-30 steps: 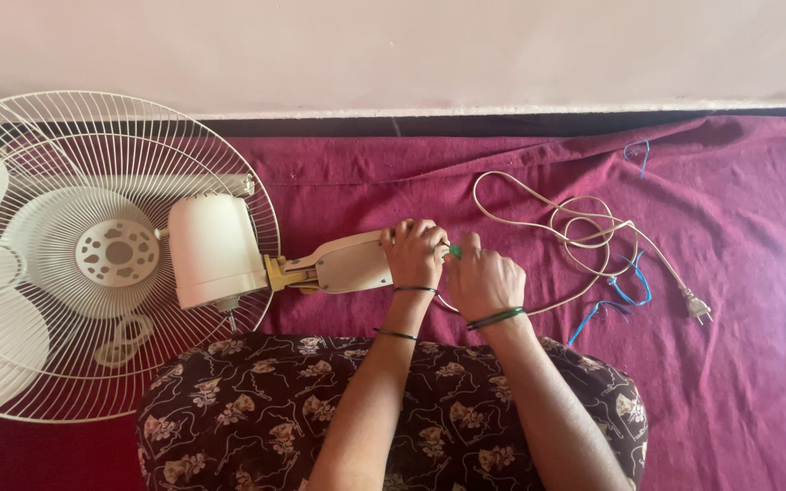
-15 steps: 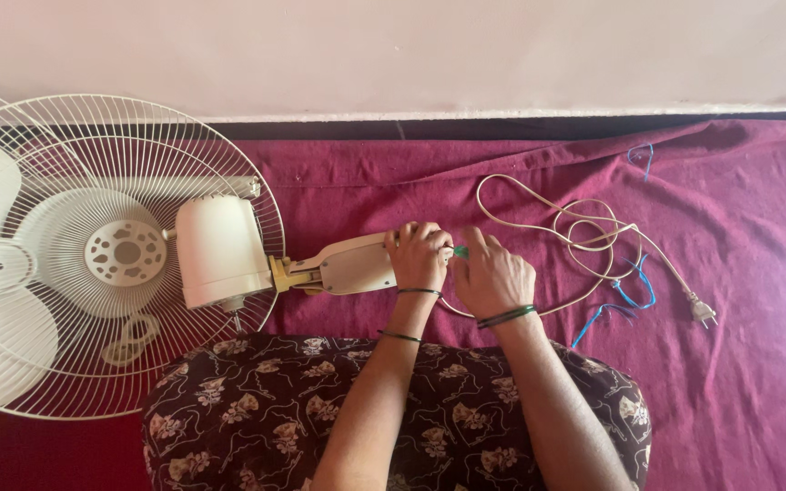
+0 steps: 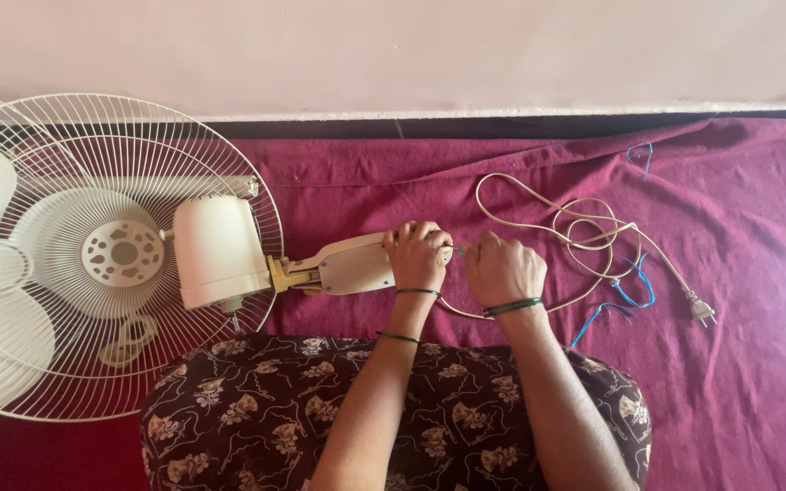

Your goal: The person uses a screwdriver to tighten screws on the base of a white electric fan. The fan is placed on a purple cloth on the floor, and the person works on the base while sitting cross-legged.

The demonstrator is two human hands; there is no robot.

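The fan [image 3: 111,264] lies flat at frame left — its smooth cream neck [image 3: 347,266] runs left to right, cage leftward. The left hand [image 3: 418,256] grips the neck's right end; the right hand [image 3: 502,270] is fisted beside it, contents unclear, above the loose cord [image 3: 584,227] on crumpled maroon cloth [image 3: 739,182].

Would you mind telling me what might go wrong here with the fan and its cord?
The left hand alone steadies the fan neck, so the heavy motor housing could roll. The right hand works at thin wiring that a tug may strain. The loose cord could snag a wrist.
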